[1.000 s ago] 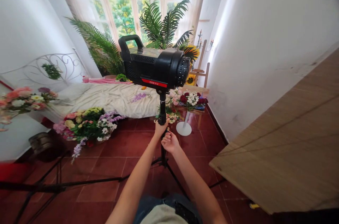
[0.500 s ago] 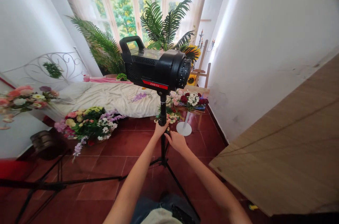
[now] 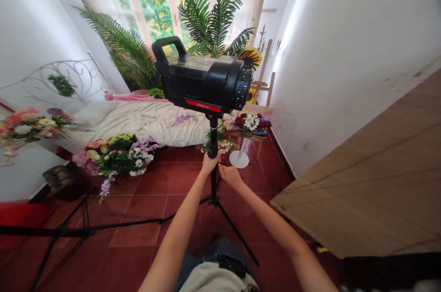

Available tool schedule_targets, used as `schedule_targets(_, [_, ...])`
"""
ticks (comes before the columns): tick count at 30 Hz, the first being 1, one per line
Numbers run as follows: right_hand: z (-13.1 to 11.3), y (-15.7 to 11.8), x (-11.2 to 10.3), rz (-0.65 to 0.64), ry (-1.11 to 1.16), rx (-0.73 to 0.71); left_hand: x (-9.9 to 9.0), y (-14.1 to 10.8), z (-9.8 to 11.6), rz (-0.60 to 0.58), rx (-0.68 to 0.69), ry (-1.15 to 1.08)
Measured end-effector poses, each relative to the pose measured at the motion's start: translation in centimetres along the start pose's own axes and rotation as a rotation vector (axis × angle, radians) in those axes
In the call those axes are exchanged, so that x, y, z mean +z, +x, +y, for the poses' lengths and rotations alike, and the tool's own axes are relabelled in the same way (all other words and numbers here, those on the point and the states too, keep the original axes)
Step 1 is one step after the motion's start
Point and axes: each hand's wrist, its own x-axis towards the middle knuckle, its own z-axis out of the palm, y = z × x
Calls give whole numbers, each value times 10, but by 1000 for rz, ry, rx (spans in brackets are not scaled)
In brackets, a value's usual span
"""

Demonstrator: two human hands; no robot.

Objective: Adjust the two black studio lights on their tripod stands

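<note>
A black studio light (image 3: 203, 83) with a top handle and a red label reading ZHEYU is mounted on a black light stand (image 3: 214, 133). Its perforated front ring points to the right. My left hand (image 3: 210, 162) is wrapped round the stand's column below the light. Lower and to the right, my right hand (image 3: 230, 176) is closed, with thumb and fingertips pinched against the side of the column. Whatever small part lies between those fingers is hidden. Below both hands, the stand's legs (image 3: 237, 233) spread over the floor.
Another black stand's legs (image 3: 69, 232) stretch across the left floor. Behind are a bed (image 3: 148, 122), flower bunches (image 3: 113, 156), palms (image 3: 215, 20) and a wooden easel (image 3: 267, 66). A white round base (image 3: 239, 159) stands near the column. A wooden board (image 3: 365, 181) leans at right.
The view has tilted down a little, so the background sits higher in the picture at the top. Both hands stay at the stand, and the light keeps its height above them.
</note>
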Motion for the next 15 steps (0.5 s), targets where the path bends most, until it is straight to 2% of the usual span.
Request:
schedule_targets(4, [0, -4, 4, 58, 46, 26, -8, -22, -16, 79, 11, -107])
schedule_targets(7, [-5, -9, 6, 106, 86, 107, -36, -57, -38, 109, -98, -203])
schedule_targets(10, [-13, -14, 8, 161, 174, 185, -91, -112, -74, 213, -402, -272])
schedule_targets(11, [-16, -15, 8, 181, 204, 199, -115, -134, -87, 302, -516, -301])
schedule_targets(13, [-23, -17, 8, 215, 251, 223, -166, -180, -112, 561, -742, -304])
schedule_targets(15, [-31, -20, 8, 245, 308, 269, -219, -229, -128, 753, -882, -216])
